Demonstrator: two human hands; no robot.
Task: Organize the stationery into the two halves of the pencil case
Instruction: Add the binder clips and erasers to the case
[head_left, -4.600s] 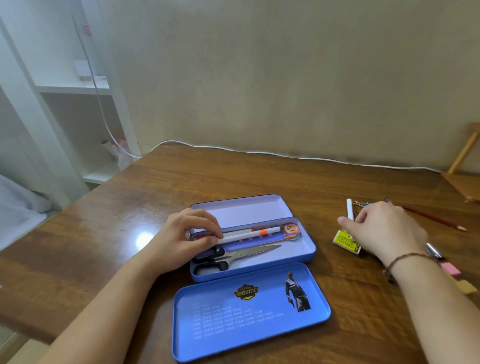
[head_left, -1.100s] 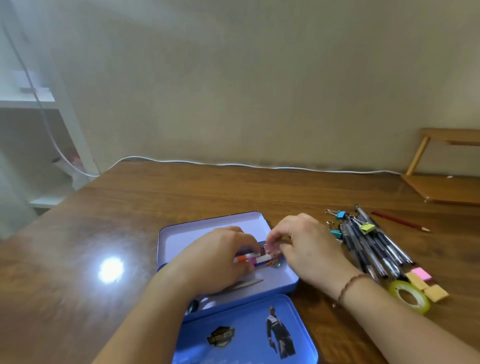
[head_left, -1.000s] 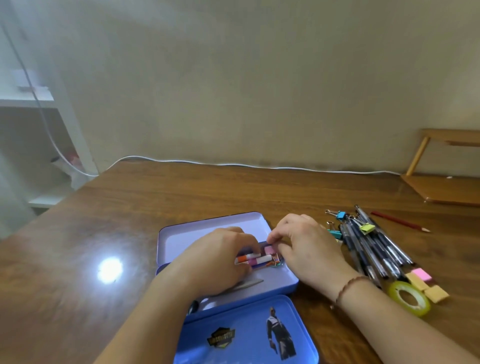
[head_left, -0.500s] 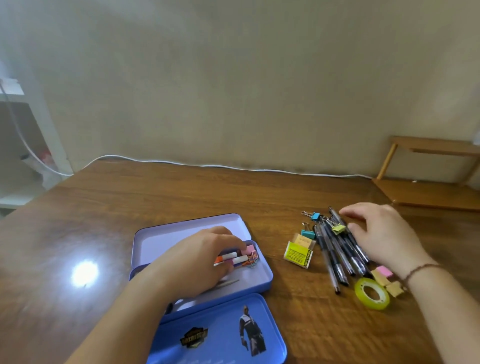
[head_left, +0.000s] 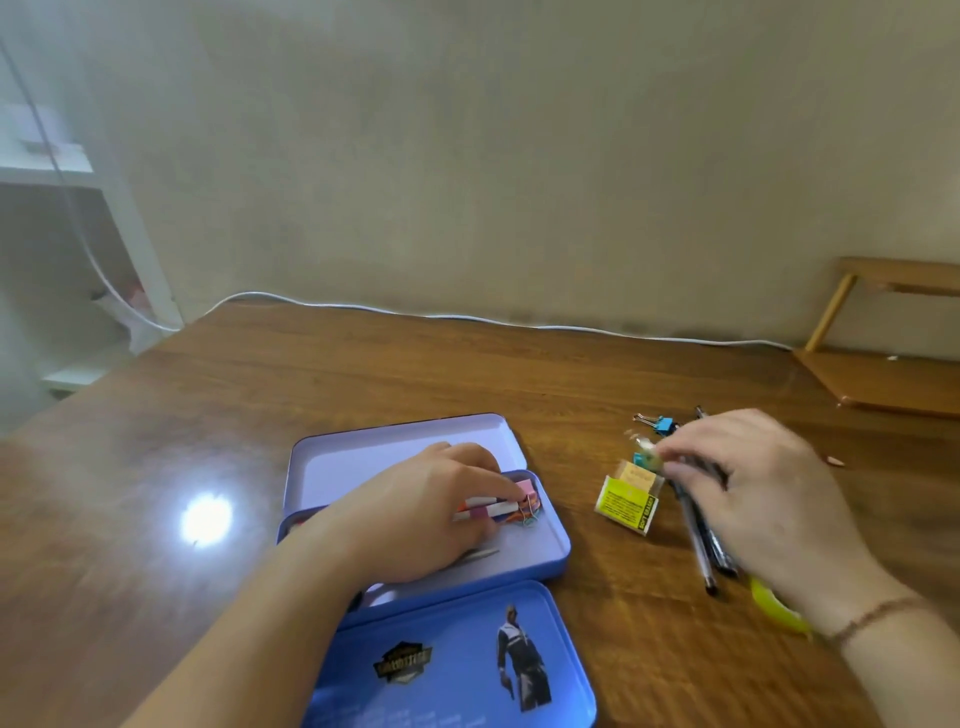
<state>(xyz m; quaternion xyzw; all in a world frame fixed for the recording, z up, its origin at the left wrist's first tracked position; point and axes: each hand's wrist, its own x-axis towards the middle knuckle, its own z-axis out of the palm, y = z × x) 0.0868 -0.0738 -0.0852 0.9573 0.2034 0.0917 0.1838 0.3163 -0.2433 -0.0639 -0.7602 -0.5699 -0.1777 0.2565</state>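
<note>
My left hand (head_left: 415, 512): holds pens (head_left: 483, 509) in the pencil case (head_left: 550, 551).
My right hand (head_left: 753, 483): pinches a small clip (head_left: 647, 451), right of the case.

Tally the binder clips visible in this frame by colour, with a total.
Pink binder clip, in the case tray: 1
Blue binder clip, on the table: 1
Teal binder clip, partly hidden: 1
Yellowish binder clip, blurred, pinched by the right hand: 1
Total: 4
</note>
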